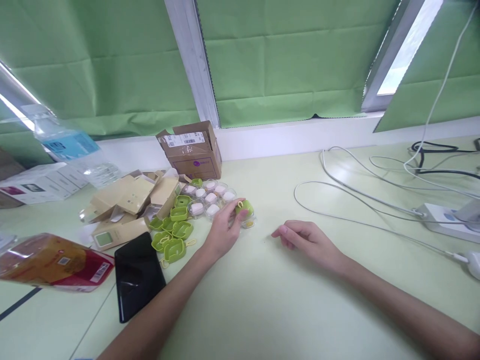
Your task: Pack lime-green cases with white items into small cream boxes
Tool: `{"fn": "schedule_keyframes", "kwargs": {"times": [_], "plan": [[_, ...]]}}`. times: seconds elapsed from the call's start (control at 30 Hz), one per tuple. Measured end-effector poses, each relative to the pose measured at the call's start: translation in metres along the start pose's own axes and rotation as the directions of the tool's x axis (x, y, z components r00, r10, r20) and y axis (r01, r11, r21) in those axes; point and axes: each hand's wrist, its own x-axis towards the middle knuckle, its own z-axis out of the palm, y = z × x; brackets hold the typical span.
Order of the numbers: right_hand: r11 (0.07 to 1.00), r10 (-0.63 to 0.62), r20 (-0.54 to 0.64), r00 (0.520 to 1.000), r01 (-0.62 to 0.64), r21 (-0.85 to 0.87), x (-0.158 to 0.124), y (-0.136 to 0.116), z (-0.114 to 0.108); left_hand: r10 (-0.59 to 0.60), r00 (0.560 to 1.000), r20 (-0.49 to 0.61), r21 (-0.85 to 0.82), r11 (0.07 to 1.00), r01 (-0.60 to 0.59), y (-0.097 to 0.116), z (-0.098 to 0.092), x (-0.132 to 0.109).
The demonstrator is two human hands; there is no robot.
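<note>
pale green table top point(262, 300), smooth and matt, under green paper sheets point(285, 60) taped over the windows, with a white frame post point(191, 60) between panes and a bright strip of daylight at upper right. white sill along the back edge.

left hand point(223, 227) reaching forward, fingers closed around a small green case point(245, 206), rounded and glossy, at the right end of the cluster of parts. right hand point(307, 240) flat on the table, loosely curled, holding nothing, well apart from the case.

just left of the held case, clear plastic trays with white inserts point(210, 197), shiny and rounded. below those, more green cases point(174, 235), squarish with soft corners and small loops, heaped together. tan cardboard packaging point(131, 197), flattened and folded, piled beside them. brown corrugated box point(191, 150) with a barcode label, flaps open, against the sill.

black phone point(137, 275), glossy slab, face up near the left forearm. red and orange crinkly packet point(48, 262) at the left edge. clear plastic bottle point(71, 147) with a blue label, blurred, near a white carton point(37, 182).

white cables point(360, 190) looping across the right side to a white power strip point(442, 220); black cable point(438, 147) farther back.
</note>
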Motion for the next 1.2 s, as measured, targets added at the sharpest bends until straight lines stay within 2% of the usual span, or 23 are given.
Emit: {"fn": "schedule_keyframes", "kwargs": {"times": [0.17,0.43,0.77,0.83,0.97,1.1,1.2], "plan": [[1.000,-0.021,-0.005,1.000,0.021,0.011,0.001,-0.002,0.002,0.046,0.999,0.029,0.064,0.997,-0.048,0.004,0.005,-0.003],[1.000,-0.023,0.003,1.000,0.023,0.006,0.000,-0.001,0.002,-0.055,0.998,0.030,-0.058,0.997,0.056,0.011,0.006,-0.003],[0.999,-0.040,0.004,0.999,0.040,-0.013,0.001,0.000,0.002,-0.069,0.997,0.018,-0.045,0.997,0.070,0.009,0.004,-0.003],[0.997,-0.070,-0.027,0.997,0.069,-0.031,0.001,0.004,0.004,-0.050,0.998,0.029,-0.030,0.998,0.051,0.010,0.004,-0.003],[0.982,-0.146,-0.149,0.978,0.125,-0.143,0.001,0.013,0.008,0.028,0.994,0.103,0.011,0.999,-0.030,0.020,0.007,-0.009],[0.963,-0.192,-0.103,0.976,0.167,-0.211,0.000,0.017,0.011,0.107,0.968,0.226,-0.006,0.994,-0.108,0.035,0.018,-0.020],[0.965,-0.189,-0.085,0.978,0.170,-0.198,-0.001,0.014,0.013,0.129,0.957,0.258,-0.012,0.991,-0.131,0.039,0.023,-0.023]]}}
